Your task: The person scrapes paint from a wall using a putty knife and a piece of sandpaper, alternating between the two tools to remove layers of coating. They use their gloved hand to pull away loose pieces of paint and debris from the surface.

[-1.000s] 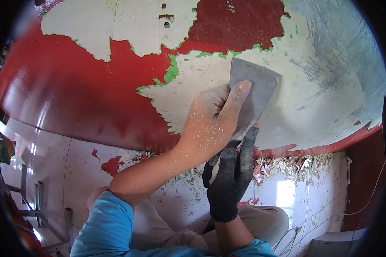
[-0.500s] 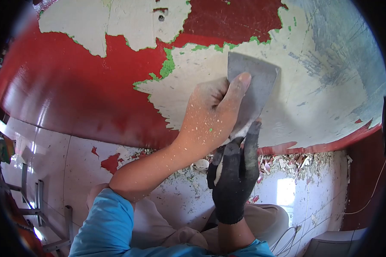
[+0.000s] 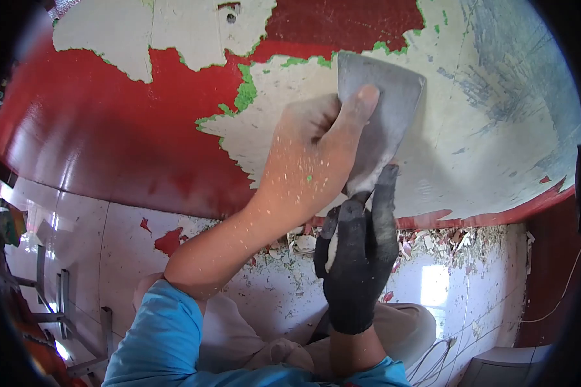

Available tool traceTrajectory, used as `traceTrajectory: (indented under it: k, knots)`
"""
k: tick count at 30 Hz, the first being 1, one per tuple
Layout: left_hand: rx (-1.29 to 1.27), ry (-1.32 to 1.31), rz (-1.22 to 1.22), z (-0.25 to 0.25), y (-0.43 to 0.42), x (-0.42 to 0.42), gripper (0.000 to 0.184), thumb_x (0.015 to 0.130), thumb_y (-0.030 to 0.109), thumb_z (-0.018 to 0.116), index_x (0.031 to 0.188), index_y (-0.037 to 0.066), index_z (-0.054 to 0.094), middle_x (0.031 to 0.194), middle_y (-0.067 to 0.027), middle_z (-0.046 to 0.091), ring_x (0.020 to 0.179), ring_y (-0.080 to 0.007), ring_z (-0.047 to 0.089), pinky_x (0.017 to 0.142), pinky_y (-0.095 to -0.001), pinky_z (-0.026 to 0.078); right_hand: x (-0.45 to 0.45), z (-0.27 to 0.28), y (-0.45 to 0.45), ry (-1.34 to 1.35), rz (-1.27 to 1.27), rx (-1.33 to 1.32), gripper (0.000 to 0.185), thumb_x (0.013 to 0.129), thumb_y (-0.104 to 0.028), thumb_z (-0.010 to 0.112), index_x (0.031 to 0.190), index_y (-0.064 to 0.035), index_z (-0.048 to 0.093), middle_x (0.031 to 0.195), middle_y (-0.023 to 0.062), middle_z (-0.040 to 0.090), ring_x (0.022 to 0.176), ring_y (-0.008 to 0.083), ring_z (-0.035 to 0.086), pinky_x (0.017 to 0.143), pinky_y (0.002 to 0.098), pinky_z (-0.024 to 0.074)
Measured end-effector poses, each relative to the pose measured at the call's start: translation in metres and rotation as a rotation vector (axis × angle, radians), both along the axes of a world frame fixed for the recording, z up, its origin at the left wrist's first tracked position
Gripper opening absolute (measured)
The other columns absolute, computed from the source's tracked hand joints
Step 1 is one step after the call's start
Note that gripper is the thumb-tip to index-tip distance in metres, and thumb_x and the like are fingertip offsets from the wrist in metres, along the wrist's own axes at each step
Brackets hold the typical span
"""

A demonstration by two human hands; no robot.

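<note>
A scraper with a wide grey metal blade (image 3: 387, 106) lies against a curved red surface (image 3: 168, 135) where the paint is peeled back to a cream layer (image 3: 290, 129). My bare left hand (image 3: 319, 142), flecked with paint chips, is closed on the blade's left side, its thumb pressed flat on the face. Below it, my right hand (image 3: 358, 258) in a black glove grips the handle, which it largely hides; one finger reaches up along the blade's base. The blade's top edge meets the ragged green and red paint border (image 3: 381, 50).
Paint flakes (image 3: 452, 242) litter the light tiled floor (image 3: 271, 293) under the curved surface. Metal bars (image 3: 61, 303) stand at the left. A thin cable (image 3: 565, 290) runs at the right, near a grey object (image 3: 503, 367) in the bottom corner. My bent legs are below.
Both hands have pushed the scraper upward a short way, so its edge now reaches the red paint border. The grip of each hand stays the same.
</note>
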State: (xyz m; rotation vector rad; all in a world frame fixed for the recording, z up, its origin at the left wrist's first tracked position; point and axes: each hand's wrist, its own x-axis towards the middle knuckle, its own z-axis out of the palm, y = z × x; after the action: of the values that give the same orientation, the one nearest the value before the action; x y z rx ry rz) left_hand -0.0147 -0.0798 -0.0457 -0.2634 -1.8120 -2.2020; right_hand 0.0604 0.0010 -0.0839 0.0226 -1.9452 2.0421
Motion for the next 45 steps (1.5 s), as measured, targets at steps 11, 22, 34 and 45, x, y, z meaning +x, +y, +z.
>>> traceTrajectory:
  k: [11, 22, 34, 45]
  knots:
    - [0.082, 0.055, 0.001, -0.014, 0.005, 0.0, 0.044, 0.094, 0.032, 0.052, 0.066, -0.002, 0.054, 0.056, 0.0035, 0.045, 0.055, -0.0043, 0.039, 0.046, -0.0254, 0.033, 0.009, -0.01, 0.0, -0.023, 0.035, 0.043, 0.053, 0.092, -0.003, 0.041, 0.143, -0.0063, 0.026, 0.068, 0.0038, 0.051, 0.043, 0.0046, 0.04, 0.038, 0.0193, 0.0343]
    - [-0.023, 0.168, 0.072, -0.002, -0.009, -0.001, 0.043, 0.094, 0.031, 0.052, 0.066, -0.001, 0.055, 0.053, 0.0023, 0.048, 0.049, -0.0027, 0.041, 0.044, -0.0256, 0.033, -0.001, -0.003, -0.007, 0.111, 0.077, 0.004, 0.056, 0.09, -0.001, 0.049, 0.142, -0.0007, 0.028, 0.067, 0.0021, 0.053, 0.053, 0.0052, 0.047, 0.048, 0.022, 0.0399]
    - [-0.072, 0.054, 0.036, -0.019, -0.018, -0.001, 0.049, 0.094, 0.034, 0.052, 0.061, -0.003, 0.051, 0.051, -0.0009, 0.044, 0.051, -0.0055, 0.038, 0.044, -0.0289, 0.032, 0.006, -0.024, -0.016, 0.07, 0.042, 0.039, 0.054, 0.092, -0.001, 0.039, 0.143, -0.0014, 0.023, 0.071, 0.0028, 0.051, 0.047, 0.0055, 0.044, 0.044, 0.0186, 0.0379]
    - [-0.084, 0.052, 0.087, -0.019, -0.011, 0.002, 0.049, 0.093, 0.033, 0.053, 0.06, -0.003, 0.051, 0.049, -0.0026, 0.042, 0.05, -0.0069, 0.037, 0.045, -0.03, 0.032, 0.009, -0.03, -0.017, 0.017, 0.09, -0.146, 0.054, 0.092, 0.0, 0.046, 0.142, 0.0017, 0.026, 0.079, 0.0028, 0.056, 0.061, 0.0041, 0.048, 0.052, 0.02, 0.0409]
